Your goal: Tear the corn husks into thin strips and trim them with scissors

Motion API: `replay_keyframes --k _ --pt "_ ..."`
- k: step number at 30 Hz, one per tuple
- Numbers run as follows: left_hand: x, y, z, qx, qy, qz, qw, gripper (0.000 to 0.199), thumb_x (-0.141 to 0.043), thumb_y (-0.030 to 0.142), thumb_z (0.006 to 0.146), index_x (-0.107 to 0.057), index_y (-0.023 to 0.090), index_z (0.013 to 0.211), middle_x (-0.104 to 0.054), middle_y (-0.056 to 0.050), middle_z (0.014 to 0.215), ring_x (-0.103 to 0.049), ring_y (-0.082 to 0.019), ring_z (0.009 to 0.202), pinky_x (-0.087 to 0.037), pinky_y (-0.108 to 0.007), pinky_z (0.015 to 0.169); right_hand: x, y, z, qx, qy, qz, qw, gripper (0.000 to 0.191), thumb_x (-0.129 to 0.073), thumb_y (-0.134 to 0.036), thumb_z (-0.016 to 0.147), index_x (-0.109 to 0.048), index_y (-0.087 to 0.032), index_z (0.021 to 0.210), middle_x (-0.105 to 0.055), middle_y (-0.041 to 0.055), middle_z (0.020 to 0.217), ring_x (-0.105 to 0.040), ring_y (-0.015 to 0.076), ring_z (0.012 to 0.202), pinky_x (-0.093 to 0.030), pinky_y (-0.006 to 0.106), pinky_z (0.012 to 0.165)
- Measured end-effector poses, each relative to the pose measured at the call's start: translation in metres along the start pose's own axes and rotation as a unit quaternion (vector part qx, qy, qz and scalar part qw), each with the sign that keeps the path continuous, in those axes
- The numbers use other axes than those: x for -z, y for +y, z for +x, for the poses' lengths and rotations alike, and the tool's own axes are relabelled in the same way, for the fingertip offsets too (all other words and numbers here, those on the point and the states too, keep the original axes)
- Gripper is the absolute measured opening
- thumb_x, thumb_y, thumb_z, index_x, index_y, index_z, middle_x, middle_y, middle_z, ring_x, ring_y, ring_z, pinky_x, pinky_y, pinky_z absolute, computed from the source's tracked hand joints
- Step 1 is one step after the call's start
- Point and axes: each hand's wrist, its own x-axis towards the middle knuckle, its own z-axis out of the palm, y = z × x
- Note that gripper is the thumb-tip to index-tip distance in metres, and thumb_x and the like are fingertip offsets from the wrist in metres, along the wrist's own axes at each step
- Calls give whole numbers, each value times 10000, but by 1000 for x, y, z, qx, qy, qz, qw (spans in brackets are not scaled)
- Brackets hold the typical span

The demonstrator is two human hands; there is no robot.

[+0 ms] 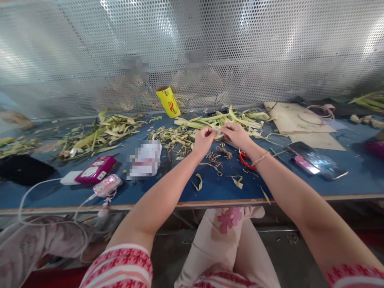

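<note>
My left hand [205, 139] and my right hand [235, 133] are close together over the blue table [168, 192], fingertips pinched and nearly meeting. Something small and pale may be between them, but it is too small to name. Just behind my fingers lies a heap of long pale-green leafy strips [222, 119]. Dry, shredded plant scraps [174, 138] are spread to the left of my left hand. Red loops [247, 161], like scissor handles, show below my right wrist. A few curled peelings [238, 182] lie nearer the table edge.
A yellow cardboard tube [168, 102] leans at the back near a perforated metal panel [258, 56]. Left are a purple power box [95, 169], a pink charger [107, 185] with cables, and another leaf heap [99, 136]. Right are a phone [318, 160] and cardboard sheets [297, 118]. Another person's leg [39, 244] shows at lower left.
</note>
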Motion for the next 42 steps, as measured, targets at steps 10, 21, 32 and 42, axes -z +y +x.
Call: replay_keyframes --k 10,21,32,42 --pt "-4 1 -4 -74 -33 110 991 217 -620 85 721 -520 182 554 -475 43 529 -413 -106 547 -297 -257 591 -2 -3 -6 68 -41 2 997 263 -536 -338 846 -491 -215 617 -433 -22 554 -408 142 577 -291 297 588" --pt "-4 7 -6 -55 -53 94 993 297 -596 235 860 -513 172 583 -477 37 560 -497 -107 556 -345 -241 594 -6 1 -2 -3 -44 135 990 210 -479 -254 871 -456 -220 665 -392 -46 567 -396 113 503 -334 281 536" --pt "-4 3 -4 -55 -64 79 993 194 -524 184 849 -539 172 656 -495 40 568 -507 -105 578 -413 -225 603 -10 -6 -1 -79 -30 173 981 190 -431 -43 783 -489 -221 751 -428 -57 559 -418 107 493 -359 247 518" --pt "-5 -4 -2 -48 -71 60 995 115 -579 204 794 -573 164 687 -539 34 590 -502 -99 578 -415 -234 613 -11 -2 -1 -37 -17 192 981 195 -466 -58 750 -489 -232 833 -424 -78 566 -411 95 482 -375 237 494"
